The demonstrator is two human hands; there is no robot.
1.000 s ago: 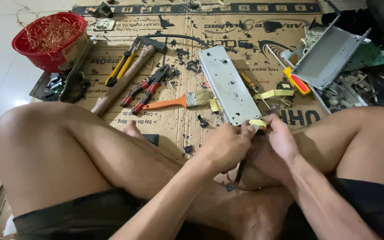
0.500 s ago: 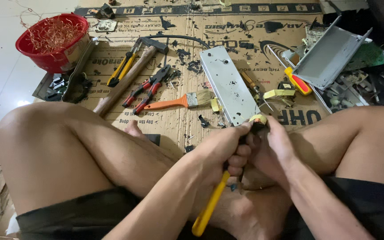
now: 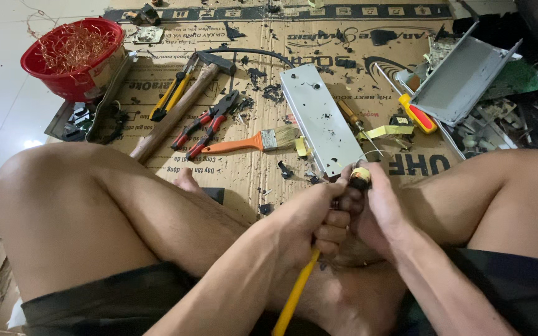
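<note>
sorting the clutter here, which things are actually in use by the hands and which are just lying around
In use:
- left hand gripping a yellow-handled tool
- right hand on a small yellow-capped part

Lying about:
- red bowl of copper wire
- hammer
- red pliers
- orange paintbrush
- grey metal plate
- grey metal casing

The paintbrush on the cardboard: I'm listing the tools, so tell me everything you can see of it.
The paintbrush has an orange handle, a metal-looking band and pale, splayed bristles. It lies flat on the cardboard sheet, handle pointing left, bristles toward the grey metal plate. Red-handled pliers lie just left of the handle tip. Neither hand touches it.
</note>
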